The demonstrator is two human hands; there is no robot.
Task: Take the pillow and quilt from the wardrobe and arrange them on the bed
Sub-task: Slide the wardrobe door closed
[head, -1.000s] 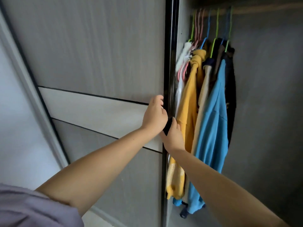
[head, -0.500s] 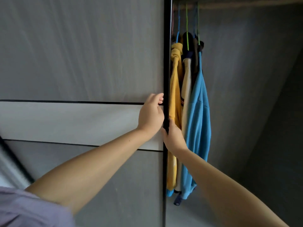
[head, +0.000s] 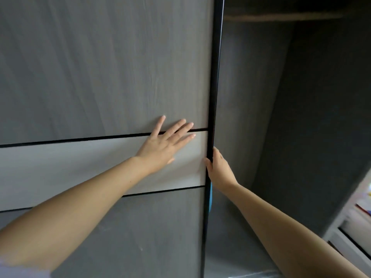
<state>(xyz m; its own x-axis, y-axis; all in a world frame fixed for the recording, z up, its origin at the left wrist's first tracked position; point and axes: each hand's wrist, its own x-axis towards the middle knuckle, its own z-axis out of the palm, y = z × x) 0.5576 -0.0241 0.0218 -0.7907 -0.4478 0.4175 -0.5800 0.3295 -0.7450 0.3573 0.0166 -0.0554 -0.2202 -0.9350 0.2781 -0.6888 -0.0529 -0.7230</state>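
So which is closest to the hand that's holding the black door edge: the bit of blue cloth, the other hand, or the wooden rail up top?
From the right hand:
1. Blue cloth, just below it, peeking past the door edge.
2. Left hand, flat on the door panel to its left.
3. Wooden rail, high above, inside the wardrobe.

A single head-worn camera looks forward and slightly upward, close to a grey sliding wardrobe door (head: 104,77) that fills the left two thirds of the view. Both forearms reach in from the bottom edge. The dark open wardrobe interior (head: 301,117) takes the right side, tilted by the wide-angle lens.
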